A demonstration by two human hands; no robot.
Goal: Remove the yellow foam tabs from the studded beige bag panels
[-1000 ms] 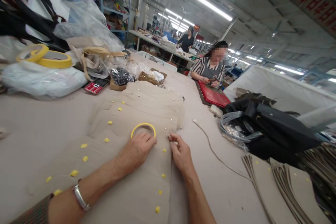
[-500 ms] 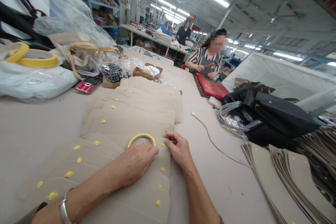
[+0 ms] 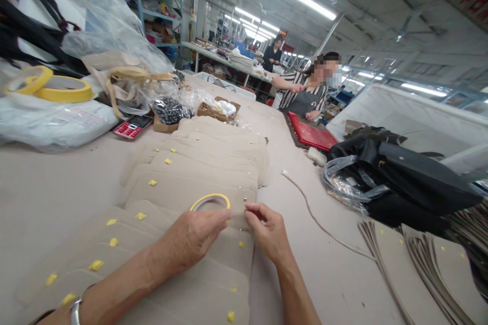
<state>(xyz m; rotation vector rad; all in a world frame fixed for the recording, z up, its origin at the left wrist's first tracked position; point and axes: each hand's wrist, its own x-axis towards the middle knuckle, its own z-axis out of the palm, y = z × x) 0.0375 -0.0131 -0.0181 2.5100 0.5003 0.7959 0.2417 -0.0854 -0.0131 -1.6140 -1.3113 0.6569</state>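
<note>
head view: right hand (image 3: 270,229), its grip narrowed, closure and contents unclear, has just left a metal stud (image 3: 245,199) exposed on the overlapping beige panels (image 3: 202,168) across the desk (image 3: 324,279); left hand (image 3: 193,233) grips a yellow tape roll (image 3: 213,196)

tape roll (image 3: 211,196) partly hidden
</note>
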